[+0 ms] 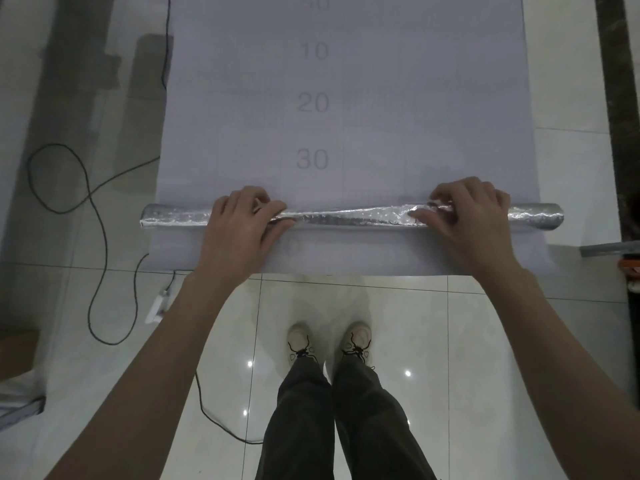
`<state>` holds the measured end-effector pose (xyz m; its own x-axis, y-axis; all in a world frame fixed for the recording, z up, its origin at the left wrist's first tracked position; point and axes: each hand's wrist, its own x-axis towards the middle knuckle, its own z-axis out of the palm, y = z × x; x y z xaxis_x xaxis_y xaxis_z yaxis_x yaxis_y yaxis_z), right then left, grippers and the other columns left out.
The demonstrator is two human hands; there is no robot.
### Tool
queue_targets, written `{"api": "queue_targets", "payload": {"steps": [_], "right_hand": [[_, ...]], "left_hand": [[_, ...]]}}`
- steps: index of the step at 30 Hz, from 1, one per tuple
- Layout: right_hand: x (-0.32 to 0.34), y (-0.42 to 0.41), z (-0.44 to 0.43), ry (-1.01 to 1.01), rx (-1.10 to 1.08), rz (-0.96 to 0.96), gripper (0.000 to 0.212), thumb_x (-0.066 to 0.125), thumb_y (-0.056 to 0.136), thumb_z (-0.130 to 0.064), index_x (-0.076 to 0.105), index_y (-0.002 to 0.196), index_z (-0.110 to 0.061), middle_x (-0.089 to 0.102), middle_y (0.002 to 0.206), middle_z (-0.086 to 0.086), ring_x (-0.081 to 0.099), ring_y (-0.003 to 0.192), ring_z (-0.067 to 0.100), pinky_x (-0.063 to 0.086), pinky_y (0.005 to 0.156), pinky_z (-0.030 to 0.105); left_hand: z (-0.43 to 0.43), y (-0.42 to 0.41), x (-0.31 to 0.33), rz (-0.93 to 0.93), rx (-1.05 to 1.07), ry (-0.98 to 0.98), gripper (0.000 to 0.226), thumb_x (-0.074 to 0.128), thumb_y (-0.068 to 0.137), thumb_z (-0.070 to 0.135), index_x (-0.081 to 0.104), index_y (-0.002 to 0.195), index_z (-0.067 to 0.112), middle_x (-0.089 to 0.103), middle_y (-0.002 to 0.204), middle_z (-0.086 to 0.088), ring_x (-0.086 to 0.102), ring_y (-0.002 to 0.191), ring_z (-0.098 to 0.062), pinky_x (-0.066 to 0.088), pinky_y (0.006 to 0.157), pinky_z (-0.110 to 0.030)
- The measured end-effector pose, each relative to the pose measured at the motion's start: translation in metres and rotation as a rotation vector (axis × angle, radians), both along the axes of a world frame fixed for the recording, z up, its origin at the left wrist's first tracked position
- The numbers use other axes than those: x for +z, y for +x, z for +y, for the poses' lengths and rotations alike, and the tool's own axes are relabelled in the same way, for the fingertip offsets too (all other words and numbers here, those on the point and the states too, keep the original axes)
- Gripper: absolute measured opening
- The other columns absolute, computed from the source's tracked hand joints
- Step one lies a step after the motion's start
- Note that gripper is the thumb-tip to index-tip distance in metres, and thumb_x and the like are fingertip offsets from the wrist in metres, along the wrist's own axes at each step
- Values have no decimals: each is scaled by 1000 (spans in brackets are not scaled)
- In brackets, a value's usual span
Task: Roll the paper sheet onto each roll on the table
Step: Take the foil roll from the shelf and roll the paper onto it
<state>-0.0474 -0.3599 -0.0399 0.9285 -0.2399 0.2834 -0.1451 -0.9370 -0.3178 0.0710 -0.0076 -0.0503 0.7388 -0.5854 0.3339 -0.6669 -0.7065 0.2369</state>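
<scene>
- Head view: silver roll point(346, 218) is lying crosswise on the gridded mat point(381, 98), near its front edge, long axis running left-right.
- Left hand point(242, 223) and right hand point(471, 216) are both gripping it, fingers curled over the top, each sitting inboard of an end, equally near.
- Wrap is looking pinched mid-span; next roll is likely needing both hands turning evenly.

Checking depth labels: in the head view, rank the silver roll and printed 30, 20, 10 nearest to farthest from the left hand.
1. silver roll, gripped by the left hand.
2. 30, just beyond.
3. 20, farther ahead.
4. 10, far end.
</scene>
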Motion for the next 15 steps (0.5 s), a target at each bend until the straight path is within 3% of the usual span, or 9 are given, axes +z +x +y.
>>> {"api": "queue_targets", "payload": {"steps": [4, 8, 10, 12, 15], "right_hand": [[-2, -10, -2, 3, 83, 23, 48, 69, 84, -62, 73, 109, -21, 62, 106, 4, 56, 98, 26, 30, 94, 32], [-4, -11, -6, -33, 83, 29, 42, 65, 88, -58, 75, 106, -22, 67, 100, 0, 58, 93, 26, 28, 91, 31], [-3, -10, -6, -44, 79, 23, 41, 63, 90, -57, 75, 104, -20, 67, 96, 1, 59, 90, 28, 31, 90, 35], [-2, -10, -6, -52, 82, 25, 45, 58, 93, -59, 75, 102, -19, 68, 93, 1, 60, 87, 30, 34, 90, 39], [1, -13, -2, -15, 47, 77, 54, 48, 95, -68, 71, 113, -23, 71, 97, -2, 61, 92, 27, 33, 95, 38]], "left_hand": [[-5, 8, 0, -45, 29, 74, 41, 47, 108, 47, 71, 116, 14, 64, 102, -11, 60, 91, -36, 41, 87, -45], [-4, 9, 1, 48, -12, 93, 59, 45, 101, 61, 58, 131, 12, 64, 114, -11, 60, 101, -34, 42, 90, -47], [-2, 9, 2, 39, -53, 72, 53, 46, 101, 60, 62, 121, 14, 62, 114, -11, 61, 96, -33, 43, 85, -46], [0, 9, 4, -28, -79, 57, 47, 45, 105, 56, 67, 108, 14, 63, 102, -9, 61, 85, -32, 44, 79, -44], [0, 8, 4, -152, -95, 43, 41, 52, 106, 49, 71, 104, 13, 66, 88, -6, 62, 83, -32, 44, 79, -42]]}}
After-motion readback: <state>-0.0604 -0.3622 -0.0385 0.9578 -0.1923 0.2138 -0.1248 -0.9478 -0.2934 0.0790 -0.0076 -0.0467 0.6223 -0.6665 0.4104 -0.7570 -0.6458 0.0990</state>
